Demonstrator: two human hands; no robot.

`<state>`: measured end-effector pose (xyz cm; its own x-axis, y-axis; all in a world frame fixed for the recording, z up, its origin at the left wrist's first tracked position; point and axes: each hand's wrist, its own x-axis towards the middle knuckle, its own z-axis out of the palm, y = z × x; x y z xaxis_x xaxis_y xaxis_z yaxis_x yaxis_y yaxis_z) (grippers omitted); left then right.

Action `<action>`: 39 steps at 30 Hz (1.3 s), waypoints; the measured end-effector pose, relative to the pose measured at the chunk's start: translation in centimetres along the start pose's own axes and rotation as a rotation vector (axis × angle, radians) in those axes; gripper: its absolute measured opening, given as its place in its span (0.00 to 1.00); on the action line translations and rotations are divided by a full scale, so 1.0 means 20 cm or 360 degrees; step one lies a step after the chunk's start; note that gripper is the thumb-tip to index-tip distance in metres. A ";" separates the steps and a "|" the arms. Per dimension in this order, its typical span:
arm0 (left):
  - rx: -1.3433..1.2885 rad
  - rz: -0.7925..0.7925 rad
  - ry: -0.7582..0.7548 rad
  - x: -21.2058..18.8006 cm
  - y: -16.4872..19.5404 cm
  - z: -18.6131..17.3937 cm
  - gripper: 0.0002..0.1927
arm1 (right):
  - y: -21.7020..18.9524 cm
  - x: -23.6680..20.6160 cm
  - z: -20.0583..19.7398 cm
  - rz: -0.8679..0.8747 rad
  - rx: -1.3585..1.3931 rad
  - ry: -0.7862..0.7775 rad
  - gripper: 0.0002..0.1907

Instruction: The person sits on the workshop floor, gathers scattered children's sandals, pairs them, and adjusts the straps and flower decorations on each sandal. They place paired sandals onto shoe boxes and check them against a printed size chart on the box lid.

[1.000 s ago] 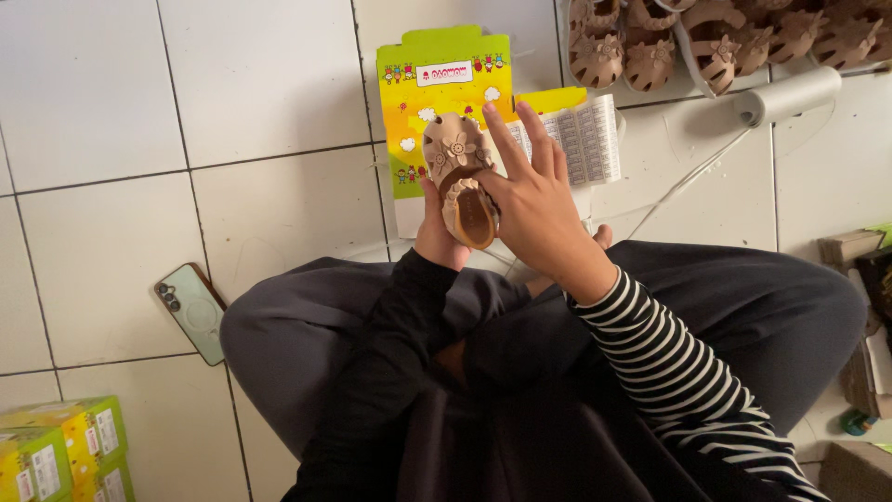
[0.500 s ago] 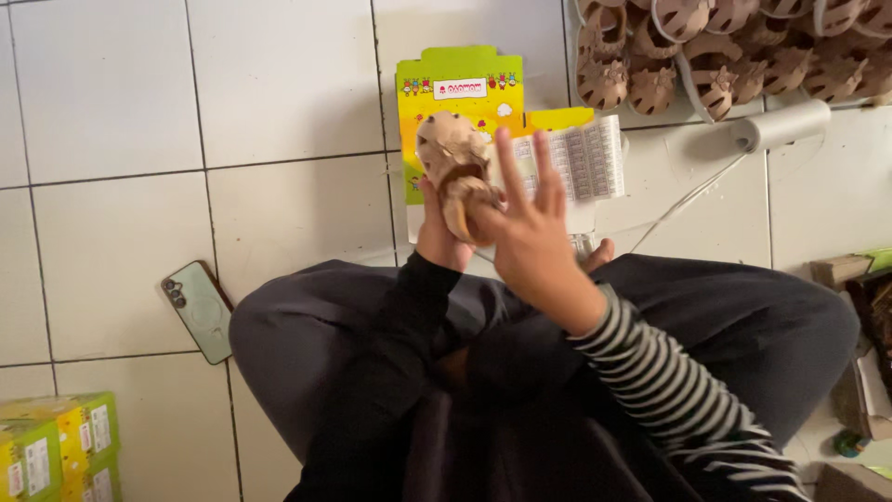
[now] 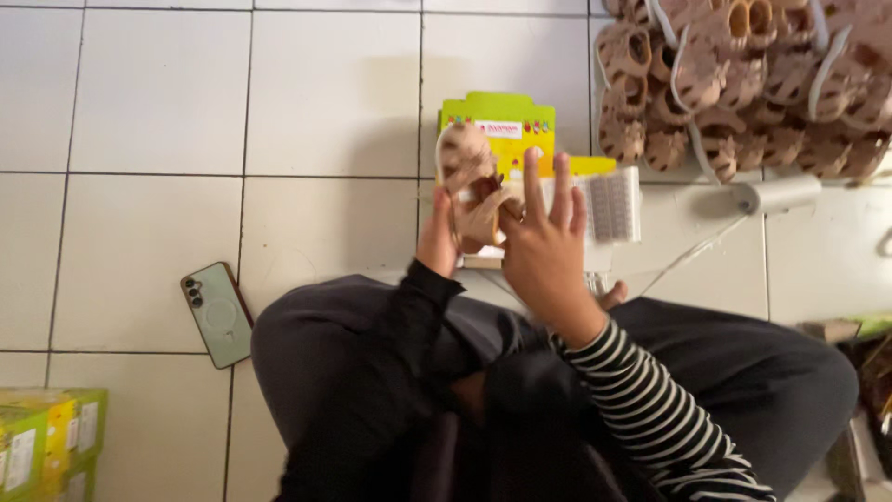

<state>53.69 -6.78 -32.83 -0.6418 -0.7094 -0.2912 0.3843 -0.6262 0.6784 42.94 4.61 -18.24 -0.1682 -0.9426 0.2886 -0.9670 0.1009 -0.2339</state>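
my left hand (image 3: 437, 244) grips small tan strappy rubber sandal (image 3: 472, 186) upright for access | my right hand (image 3: 544, 251) fingers spread, pinching its strap | over open yellow-green cardboard box (image 3: 502, 125)

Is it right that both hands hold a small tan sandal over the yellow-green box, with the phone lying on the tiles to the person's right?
Not quite: the head view shows the phone on the person's left. Both the left hand and right hand do hold the tan sandal over the yellow-green box.
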 end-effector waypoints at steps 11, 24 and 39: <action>-0.0362 0.0035 -0.0126 0.50 0.45 -0.17 0.23 | 0.31 0.92 0.19 -0.0140 0.0870 0.0357 0.11; -0.0152 0.0326 0.0571 0.60 0.52 -0.23 0.16 | 0.65 1.95 1.14 0.0458 0.0369 -0.0153 0.11; 0.0045 0.0286 0.0598 0.50 0.52 -0.17 0.15 | 1.20 2.03 1.10 0.0358 -0.0089 0.0596 0.10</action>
<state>53.44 -21.54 -30.91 -0.2774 -0.8784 -0.3891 0.4465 -0.4765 0.7574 17.11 -38.20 -32.50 -0.4237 -0.7156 0.5554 -0.9055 0.3174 -0.2817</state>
